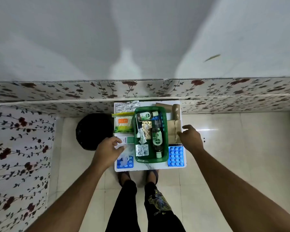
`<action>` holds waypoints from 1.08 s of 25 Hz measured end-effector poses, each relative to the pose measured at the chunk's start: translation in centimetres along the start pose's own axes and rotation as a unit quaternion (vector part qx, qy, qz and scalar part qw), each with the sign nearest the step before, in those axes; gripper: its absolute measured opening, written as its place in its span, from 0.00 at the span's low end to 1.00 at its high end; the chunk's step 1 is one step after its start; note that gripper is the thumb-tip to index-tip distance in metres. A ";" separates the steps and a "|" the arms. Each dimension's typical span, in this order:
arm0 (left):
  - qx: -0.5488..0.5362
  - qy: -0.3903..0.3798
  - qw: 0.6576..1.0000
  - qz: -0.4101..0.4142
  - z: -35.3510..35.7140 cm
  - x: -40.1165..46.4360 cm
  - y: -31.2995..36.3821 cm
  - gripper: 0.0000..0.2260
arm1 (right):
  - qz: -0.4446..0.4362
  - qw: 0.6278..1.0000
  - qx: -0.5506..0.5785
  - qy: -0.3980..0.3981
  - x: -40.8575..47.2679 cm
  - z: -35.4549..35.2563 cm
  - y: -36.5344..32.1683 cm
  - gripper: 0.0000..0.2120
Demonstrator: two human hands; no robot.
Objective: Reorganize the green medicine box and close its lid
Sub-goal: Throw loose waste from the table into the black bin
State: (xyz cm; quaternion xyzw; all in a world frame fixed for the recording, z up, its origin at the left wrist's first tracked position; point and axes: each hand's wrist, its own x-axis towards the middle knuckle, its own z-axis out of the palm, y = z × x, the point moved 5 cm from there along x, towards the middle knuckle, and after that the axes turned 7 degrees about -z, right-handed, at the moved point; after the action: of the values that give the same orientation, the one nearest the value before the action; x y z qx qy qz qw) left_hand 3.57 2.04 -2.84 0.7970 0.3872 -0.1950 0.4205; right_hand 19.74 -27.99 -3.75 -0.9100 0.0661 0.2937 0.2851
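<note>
The box (164,131) is translucent green plastic, glossy at the rim. The bottle (156,139) in it is dark and shiny. The pill strip (141,150) is crinkled silver foil, the blue pill sheet (176,156) glossy plastic. The brown packets (173,131) are matt paper. The floor tiles (224,131) gleam smooth.
</note>
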 end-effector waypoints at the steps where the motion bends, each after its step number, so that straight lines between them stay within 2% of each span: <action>1: 0.039 -0.002 0.999 0.009 0.9 0.6 -0.3 0.12 | 0.007 1.000 -0.008 0.011 0.9 0.6 0.4 0.21; 3: 0.113 0.002 0.993 0.024 2.6 1.5 -1.1 0.18 | 0.016 0.999 -0.020 0.028 2.1 1.6 1.1 0.22; 5: 0.136 -0.001 0.990 0.028 3.8 1.9 -1.8 0.21 | 0.032 0.999 -0.016 0.034 2.5 2.4 1.4 0.21; 10: 0.157 0.021 0.985 0.066 4.8 3.2 -2.5 0.13 | 0.056 0.997 -0.004 0.056 3.2 2.8 2.2 0.13; 14: 0.162 0.016 0.984 0.064 4.7 3.2 -2.4 0.12 | 0.045 0.997 0.024 0.062 3.0 1.8 2.1 0.10; 18: 0.070 0.000 0.998 0.005 1.4 1.6 -1.8 0.10 | 0.036 0.992 0.036 0.113 0.4 -2.2 -0.1 0.10; 21: -0.001 -0.005 1.000 -0.029 -2.4 0.0 -1.5 0.07 | -0.009 0.986 0.051 0.156 -2.2 -5.8 -4.1 0.10; 24: -0.111 0.029 0.990 -0.081 -6.5 0.4 -3.2 0.06 | -0.084 0.983 0.108 0.119 -4.7 -5.0 -10.0 0.06; 27: -0.184 0.069 0.973 -0.119 -9.8 3.3 -7.4 0.10 | -0.145 0.983 0.104 0.048 -5.9 2.6 -16.0 0.01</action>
State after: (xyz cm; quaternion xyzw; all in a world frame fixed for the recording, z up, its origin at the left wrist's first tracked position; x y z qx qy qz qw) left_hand -0.34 14.12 -3.23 0.6655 0.5369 -0.1137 0.5058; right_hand 18.25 -13.60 5.53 -0.8886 -0.0226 0.1967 0.4137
